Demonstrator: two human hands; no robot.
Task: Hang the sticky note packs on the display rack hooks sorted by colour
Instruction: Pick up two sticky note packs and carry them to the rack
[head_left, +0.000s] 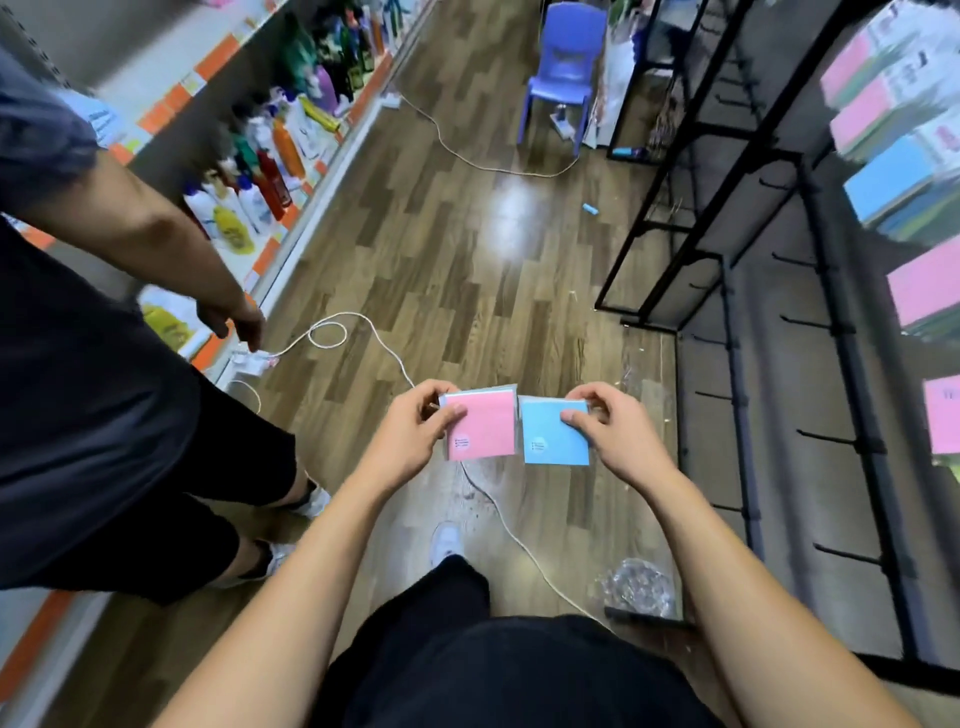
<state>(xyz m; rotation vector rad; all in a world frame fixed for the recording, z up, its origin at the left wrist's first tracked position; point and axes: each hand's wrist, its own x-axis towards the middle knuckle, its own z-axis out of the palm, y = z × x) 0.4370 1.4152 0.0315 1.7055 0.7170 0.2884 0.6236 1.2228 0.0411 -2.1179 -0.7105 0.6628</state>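
My left hand (415, 434) pinches a pink sticky note pack (485, 428) by its upper left corner. A blue sticky note pack (550, 439) is held at its upper right corner by my right hand (615, 434). The two packs hang side by side in front of me, above the wooden floor, their edges almost touching. To my right stands the black display rack (847, 364) with bare hooks (826, 436) low down. Pink packs (924, 286) and a blue pack (888, 182) hang on its upper part.
Another person (104, 364) in dark clothes stands close on my left, one arm hanging down. Behind that person runs a shelf of bottles (270, 171). A white cable (363, 332) snakes over the floor. A purple chair (563, 73) stands at the far end. Crumpled plastic (639, 584) lies by the rack's foot.
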